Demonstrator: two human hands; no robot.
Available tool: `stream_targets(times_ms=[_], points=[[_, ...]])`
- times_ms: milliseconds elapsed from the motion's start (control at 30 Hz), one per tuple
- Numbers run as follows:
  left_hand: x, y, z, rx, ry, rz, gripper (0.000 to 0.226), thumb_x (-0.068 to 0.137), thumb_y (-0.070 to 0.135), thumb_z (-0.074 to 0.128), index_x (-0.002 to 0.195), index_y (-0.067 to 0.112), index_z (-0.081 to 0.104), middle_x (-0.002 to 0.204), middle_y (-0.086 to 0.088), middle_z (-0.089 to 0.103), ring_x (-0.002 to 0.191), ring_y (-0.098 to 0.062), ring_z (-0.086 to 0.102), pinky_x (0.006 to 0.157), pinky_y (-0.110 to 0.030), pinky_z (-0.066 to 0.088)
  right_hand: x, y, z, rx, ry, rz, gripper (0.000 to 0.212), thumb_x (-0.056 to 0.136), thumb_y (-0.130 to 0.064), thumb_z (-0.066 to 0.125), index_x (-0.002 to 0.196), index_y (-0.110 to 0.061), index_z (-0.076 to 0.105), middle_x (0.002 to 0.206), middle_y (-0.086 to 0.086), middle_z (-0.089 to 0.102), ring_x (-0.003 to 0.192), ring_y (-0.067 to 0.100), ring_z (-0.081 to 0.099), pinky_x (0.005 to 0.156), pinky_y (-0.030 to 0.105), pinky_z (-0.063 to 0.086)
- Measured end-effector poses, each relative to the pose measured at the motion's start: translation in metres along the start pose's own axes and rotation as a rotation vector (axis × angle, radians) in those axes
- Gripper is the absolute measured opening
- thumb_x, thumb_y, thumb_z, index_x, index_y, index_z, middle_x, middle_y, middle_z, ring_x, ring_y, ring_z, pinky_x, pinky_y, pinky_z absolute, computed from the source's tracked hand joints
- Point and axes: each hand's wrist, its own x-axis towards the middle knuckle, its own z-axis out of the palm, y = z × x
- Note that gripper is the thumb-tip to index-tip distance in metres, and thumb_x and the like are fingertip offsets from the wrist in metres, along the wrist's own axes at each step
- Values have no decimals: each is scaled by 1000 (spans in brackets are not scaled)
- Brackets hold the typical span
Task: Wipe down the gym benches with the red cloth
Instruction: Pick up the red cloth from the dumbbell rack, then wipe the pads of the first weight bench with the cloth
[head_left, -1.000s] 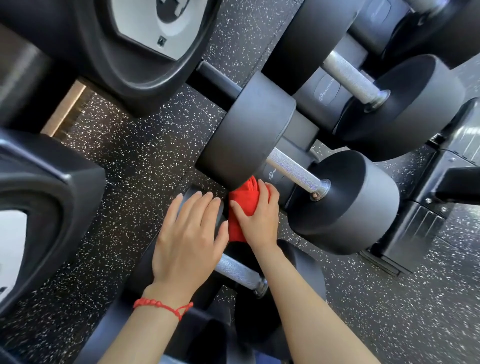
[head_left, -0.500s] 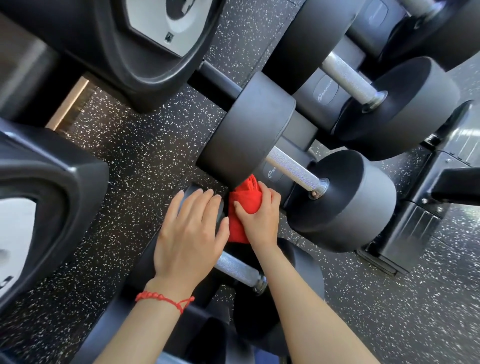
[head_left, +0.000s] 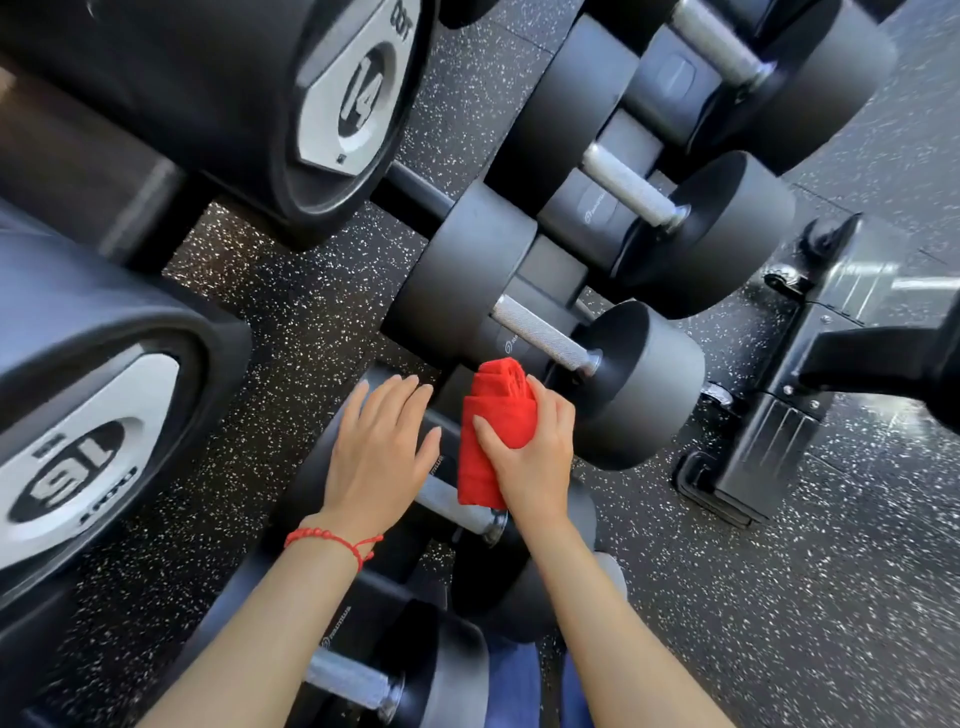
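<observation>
My right hand (head_left: 535, 457) grips a folded red cloth (head_left: 496, 421), held over the metal handle of a black dumbbell (head_left: 467, 512) on a low rack. My left hand (head_left: 379, 452) lies flat with straight fingers on the left head of that dumbbell; a red bead bracelet is on its wrist. Just beyond the cloth sits another dumbbell (head_left: 545, 338) with a knurled silver handle. No bench pad is clearly in view.
More black dumbbells (head_left: 675, 208) line the rack toward the top right. Large dumbbell heads marked 14 (head_left: 358, 93) and 16 (head_left: 78, 467) loom at the left. A black machine frame (head_left: 779, 405) stands on the speckled rubber floor (head_left: 779, 597) at right.
My right hand has drawn the cloth back a little toward me, out from under the upper dumbbell head. The view has shifted closer to the rack. My left hand stays on the dumbbell head.
</observation>
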Motion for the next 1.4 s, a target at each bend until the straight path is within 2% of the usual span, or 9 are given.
stream_targets(times_ms=[167, 300, 433, 533, 900, 1167, 1267, 1400], points=[[-14, 19, -23, -58, -6, -18, 46, 86, 29, 41, 114, -2, 61, 118, -18, 61, 113, -26, 46, 99, -47, 29, -10, -17, -42, -13, 50, -24, 67, 69, -22, 79, 127, -11, 47, 118, 8, 46, 97, -11, 32, 85, -8, 16], [-19, 38, -45, -52, -15, 11, 47, 87, 29, 41, 117, -1, 61, 121, -17, 60, 114, -30, 52, 99, -47, 31, -17, -27, -80, -30, 84, -39, 67, 68, -22, 80, 126, -11, 49, 116, 8, 47, 98, -11, 32, 87, -7, 16], [-14, 62, -65, -60, -7, 30, 47, 87, 30, 40, 118, -1, 59, 123, -17, 58, 118, -28, 43, 100, -45, 29, -24, -32, -120, -16, 138, -35, 65, 67, -20, 80, 124, -10, 51, 114, 8, 48, 98, -9, 34, 88, -6, 16], [-4, 89, -75, -68, -17, 64, 48, 88, 31, 39, 118, -2, 59, 124, -18, 57, 118, -29, 44, 100, -44, 30, -27, -31, -154, 12, 176, -39, 65, 66, -18, 81, 124, -9, 51, 114, 10, 49, 99, -9, 34, 90, -4, 18], [36, 248, -64, -84, -35, 208, 47, 88, 31, 42, 116, -2, 60, 123, -19, 58, 115, -33, 50, 98, -45, 33, -13, 25, -308, 65, 294, -2, 64, 67, -21, 80, 124, -11, 51, 116, 6, 48, 103, -5, 37, 92, -2, 20], [59, 380, -45, -151, -43, 274, 48, 89, 32, 41, 119, -1, 59, 124, -19, 57, 117, -31, 48, 97, -47, 35, 7, 78, -430, 112, 354, 62, 65, 70, -22, 79, 127, -14, 48, 115, -1, 44, 102, -6, 38, 86, -5, 20], [73, 418, -39, -177, -60, 303, 48, 89, 32, 41, 120, 0, 58, 126, -18, 56, 118, -32, 49, 98, -50, 38, 17, 95, -460, 109, 386, 81, 65, 70, -22, 78, 127, -15, 48, 117, 0, 45, 105, -3, 40, 88, -4, 21], [97, 448, -29, -168, -70, 377, 48, 90, 31, 41, 120, -2, 58, 125, -19, 57, 116, -35, 52, 95, -51, 42, 33, 112, -477, 120, 429, 105, 64, 71, -22, 77, 127, -14, 48, 119, 2, 47, 104, -7, 38, 88, -5, 21]])
